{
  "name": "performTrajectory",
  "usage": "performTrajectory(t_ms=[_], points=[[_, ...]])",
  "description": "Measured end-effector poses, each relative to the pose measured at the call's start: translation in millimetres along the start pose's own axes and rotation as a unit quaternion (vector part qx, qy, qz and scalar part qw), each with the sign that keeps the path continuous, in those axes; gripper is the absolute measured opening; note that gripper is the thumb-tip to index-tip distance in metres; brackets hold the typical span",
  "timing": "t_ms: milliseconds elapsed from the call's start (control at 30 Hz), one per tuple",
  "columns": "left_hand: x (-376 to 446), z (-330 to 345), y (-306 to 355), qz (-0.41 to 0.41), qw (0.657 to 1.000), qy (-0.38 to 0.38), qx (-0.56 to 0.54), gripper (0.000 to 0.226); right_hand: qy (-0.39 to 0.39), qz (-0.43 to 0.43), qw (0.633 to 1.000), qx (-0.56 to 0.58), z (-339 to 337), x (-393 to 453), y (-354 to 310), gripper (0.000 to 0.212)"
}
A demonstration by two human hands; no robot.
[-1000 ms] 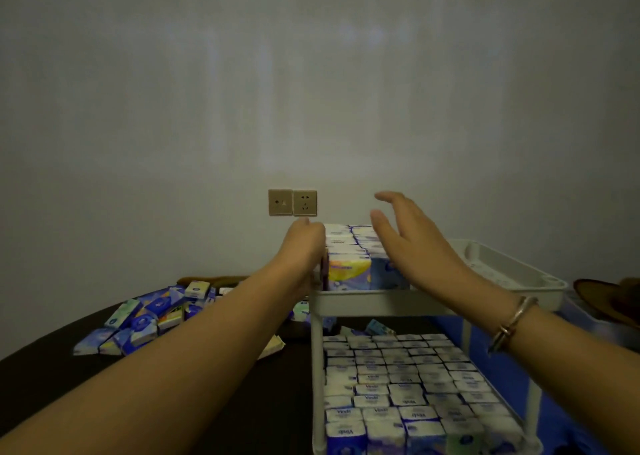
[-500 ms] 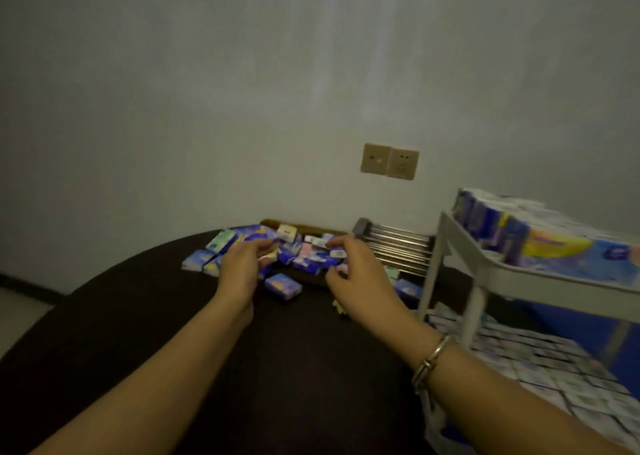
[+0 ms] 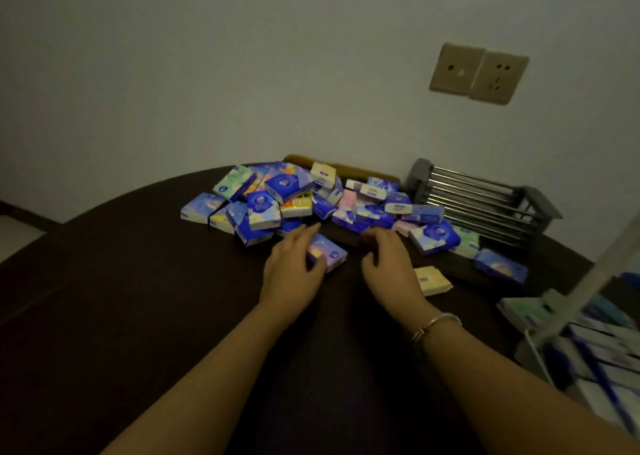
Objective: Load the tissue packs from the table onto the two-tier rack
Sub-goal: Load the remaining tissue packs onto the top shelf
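Hands reach the tissue pile [image 3: 311, 202] on a dark table [image 3: 138, 281]. Left hand [image 3: 291, 267] grips one pack [image 3: 327, 252]; right hand [image 3: 388, 264] hovers loosely curled, holding nothing, beside a yellow pack [image 3: 433, 280].

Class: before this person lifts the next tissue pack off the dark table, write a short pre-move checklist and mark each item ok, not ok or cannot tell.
1. Left hand on the purple pack: ok, thumb and fingers on it.
2. Right hand free: ok, holding nothing.
3. More packs within reach: ok, pile just beyond both hands.
4. Yellow pack clear of the right hand: ok.
5. Room on the rack: cannot tell, blurred and cropped.
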State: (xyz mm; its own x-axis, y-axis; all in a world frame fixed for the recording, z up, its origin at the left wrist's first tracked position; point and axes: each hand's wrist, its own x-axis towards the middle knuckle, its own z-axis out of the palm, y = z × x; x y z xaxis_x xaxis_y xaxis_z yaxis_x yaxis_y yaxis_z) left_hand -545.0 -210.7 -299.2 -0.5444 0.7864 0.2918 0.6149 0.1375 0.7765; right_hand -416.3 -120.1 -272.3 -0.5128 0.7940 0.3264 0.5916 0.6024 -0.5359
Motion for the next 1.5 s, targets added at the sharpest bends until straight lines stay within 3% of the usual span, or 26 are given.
performTrajectory(t_ms=[67, 167, 333, 500, 700, 833, 933, 1100, 1200, 1300, 1433, 1500], points=[[12.5, 7.1, -2.5, 0.007, 0.99, -0.066, 0.126, 0.061, 0.019, -0.016, 0.999, -0.045, 11.4, 18.5, 5.2, 0.047], [17.2, 14.0, -7.6, 0.015, 0.97, -0.091, 0.226, 0.061, 0.005, -0.035, 0.987, -0.156, 22.6, 39.5, 10.1, 0.059], [21.4, 12.2, -15.8, 0.01, 0.99, -0.028, 0.134, 0.045, -0.029, -0.043, 0.967, -0.251, 31.3, 69.5, 15.4, 0.066], [22.2, 10.6, -14.2, 0.002, 0.999, 0.0, 0.055, 0.045, -0.058, -0.004, 0.972, -0.229, 37.8, 79.8, 16.0, 0.046], [15.2, -5.0, -5.6, -0.033, 0.988, 0.06, -0.136, 0.02, -0.085, -0.119, 0.963, -0.225, 14.9, 55.7, 7.6, 0.043], [7.5, -9.2, -0.9, -0.093, 0.968, 0.059, -0.224, 0.046, -0.094, -0.181, 0.931, -0.304, 3.1, 39.3, 4.1, 0.057], [3.5, -9.4, 0.2, -0.101, 0.973, 0.014, -0.209, 0.075, -0.077, -0.165, 0.939, -0.292, 4.3, 37.2, 7.1, 0.066], [7.9, -11.0, -9.4, -0.083, 0.979, -0.019, -0.183, 0.068, -0.07, -0.144, 0.942, -0.295, 8.3, 46.1, 11.3, 0.054], [8.1, -10.0, -12.9, -0.103, 0.971, -0.01, -0.216, 0.066, -0.059, -0.135, 0.96, -0.24, -1.4, 41.4, 8.2, 0.041], [-1.9, -11.5, -3.5, -0.112, 0.969, -0.013, -0.221, 0.083, -0.052, -0.07, 0.995, -0.051, -23.5, 24.4, -4.0, 0.034], [-24.7, -30.7, 34.0, -0.075, 0.979, -0.03, -0.19, 0.091, -0.1, -0.066, 0.985, 0.124, -57.1, -11.4, -36.6, 0.002], [-39.3, -47.7, 60.5, -0.024, 0.988, -0.035, -0.15, 0.097, -0.125, -0.082, 0.974, 0.173, -76.8, -34.4, -55.5, 0.008]])
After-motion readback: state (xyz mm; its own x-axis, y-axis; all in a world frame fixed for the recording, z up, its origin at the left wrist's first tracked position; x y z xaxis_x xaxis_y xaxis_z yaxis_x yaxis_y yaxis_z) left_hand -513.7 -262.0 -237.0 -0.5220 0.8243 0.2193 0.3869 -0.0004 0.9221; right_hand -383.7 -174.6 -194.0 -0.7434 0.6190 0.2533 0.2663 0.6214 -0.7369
